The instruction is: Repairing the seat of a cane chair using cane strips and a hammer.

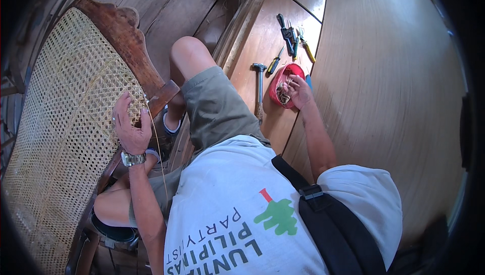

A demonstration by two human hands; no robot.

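Observation:
My left hand (132, 123) rests with its fingers apart on the woven cane webbing (65, 93), beside the wooden frame (121, 37) of a piece of furniture. A loose cane strand (157, 146) trails down past the thumb. My right hand (299, 94) is over a red oval container (273, 85), its fingers slightly curled and apart. Inside the container lie several small, light-coloured pieces (284, 94), perhaps bits of wood or cane. I make out nothing held in the right fingers.
On the wooden bench (247, 63) lie a hammer (259, 85), a yellow-and-black screwdriver (274, 64), yellow-handled pliers (306, 47) and other dark-handled tools (288, 35). A wide wooden panel (384, 98) extends to the right. Plank flooring (166, 2) shows beyond my knee.

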